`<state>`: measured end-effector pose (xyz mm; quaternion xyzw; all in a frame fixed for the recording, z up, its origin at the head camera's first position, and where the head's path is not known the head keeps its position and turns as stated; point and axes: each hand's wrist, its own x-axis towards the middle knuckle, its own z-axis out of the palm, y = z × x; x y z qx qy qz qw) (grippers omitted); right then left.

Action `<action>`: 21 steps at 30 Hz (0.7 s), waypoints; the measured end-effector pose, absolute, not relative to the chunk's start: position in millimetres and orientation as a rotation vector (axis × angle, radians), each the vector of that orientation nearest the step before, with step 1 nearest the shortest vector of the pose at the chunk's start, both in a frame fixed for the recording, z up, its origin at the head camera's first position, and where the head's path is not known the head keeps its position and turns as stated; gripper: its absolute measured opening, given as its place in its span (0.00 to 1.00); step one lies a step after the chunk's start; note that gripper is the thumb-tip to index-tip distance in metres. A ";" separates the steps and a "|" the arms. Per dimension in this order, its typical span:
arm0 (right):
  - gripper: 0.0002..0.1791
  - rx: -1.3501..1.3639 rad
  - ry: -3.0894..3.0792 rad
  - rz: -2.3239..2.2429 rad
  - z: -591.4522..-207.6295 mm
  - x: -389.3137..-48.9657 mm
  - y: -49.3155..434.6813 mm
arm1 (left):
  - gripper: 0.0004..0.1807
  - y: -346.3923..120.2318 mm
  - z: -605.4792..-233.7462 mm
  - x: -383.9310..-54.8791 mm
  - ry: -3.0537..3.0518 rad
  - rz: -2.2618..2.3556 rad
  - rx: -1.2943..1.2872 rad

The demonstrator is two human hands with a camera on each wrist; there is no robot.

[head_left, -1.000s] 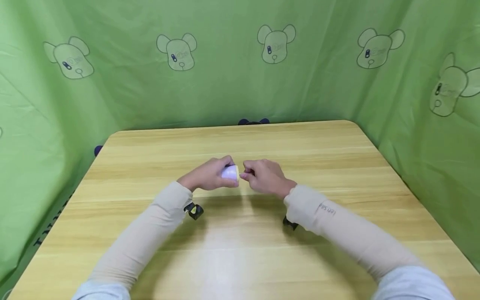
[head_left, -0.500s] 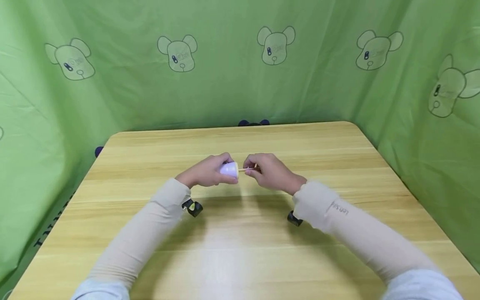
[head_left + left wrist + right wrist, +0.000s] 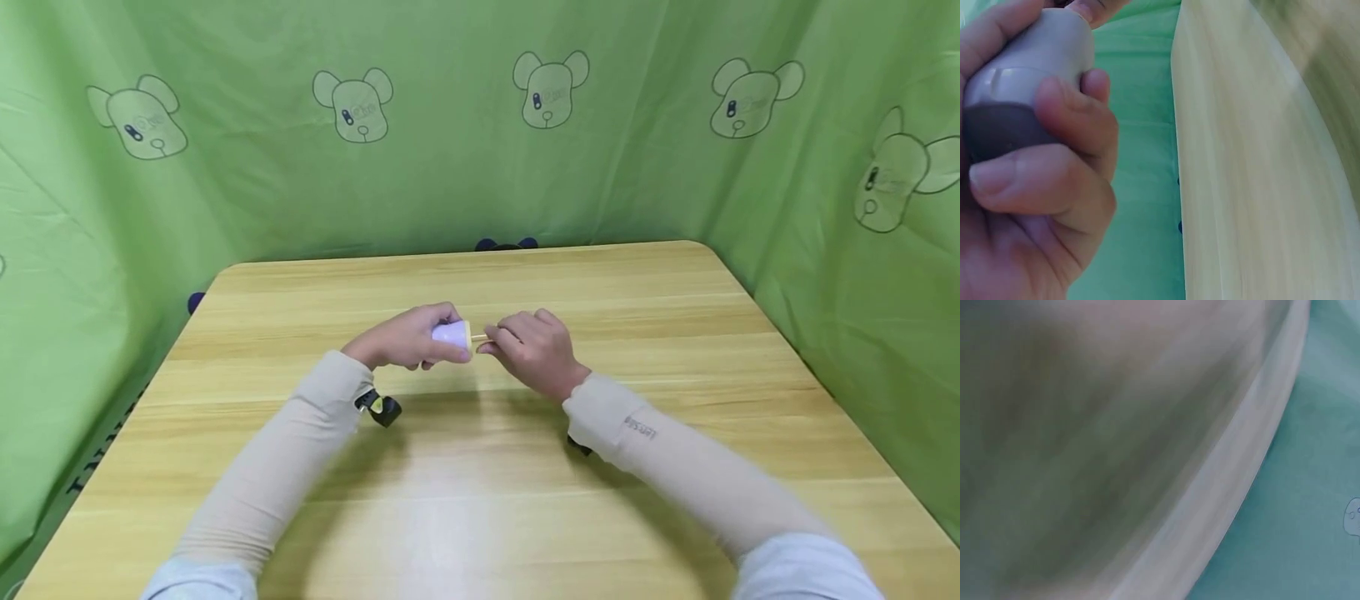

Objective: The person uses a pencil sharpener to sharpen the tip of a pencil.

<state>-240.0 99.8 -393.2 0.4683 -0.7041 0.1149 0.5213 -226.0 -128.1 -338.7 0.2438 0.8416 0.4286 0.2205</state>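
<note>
Above the middle of the table, my left hand (image 3: 408,337) grips a lavender cylinder (image 3: 450,334) with a pale yellow rim facing right. In the left wrist view, curled fingers wrap the cylinder (image 3: 1035,56), whose near end is dark grey. A thin yellowish stick (image 3: 480,337) stands out of the rimmed end. My right hand (image 3: 534,348) pinches this stick close to the rim, knuckles up, hiding its far part. How deep the stick sits in the cylinder cannot be seen. The right wrist view is blurred and shows neither hand clearly.
Both hands are held over a light wood table (image 3: 465,517) with rounded far corners. Green curtains (image 3: 450,183) with bear-head prints hang behind it and at both sides. A black wrist mount (image 3: 382,409) hangs under the left cuff.
My right hand first turned and drew back, showing more of the stick, then rolled knuckles up and closer to the rim. The left hand with the cylinder shifted slightly left and up.
</note>
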 end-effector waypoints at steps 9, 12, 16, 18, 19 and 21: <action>0.23 1.256 -2.126 0.435 -385.2 -245.4 97.0 | 0.21 -124.6 -353.5 -228.2 2.513 1.078 0.877; 0.22 1.295 -2.671 0.781 -365.0 -243.6 94.0 | 0.20 -124.2 -356.8 -228.6 2.557 1.039 0.942; 0.20 0.979 -3.319 1.273 -336.1 -247.4 96.8 | 0.22 -118.5 -359.0 -226.1 2.531 1.009 0.974; 0.20 0.978 -3.391 1.282 -330.6 -249.7 99.4 | 0.24 -117.1 -358.4 -225.3 2.528 0.993 0.958; 0.19 1.045 -3.353 1.245 -330.7 -250.1 100.4 | 0.24 -117.2 -357.7 -225.6 2.544 0.986 0.945; 0.16 1.166 -3.244 1.150 -333.0 -248.3 101.4 | 0.25 -119.2 -355.8 -227.2 2.566 0.974 0.917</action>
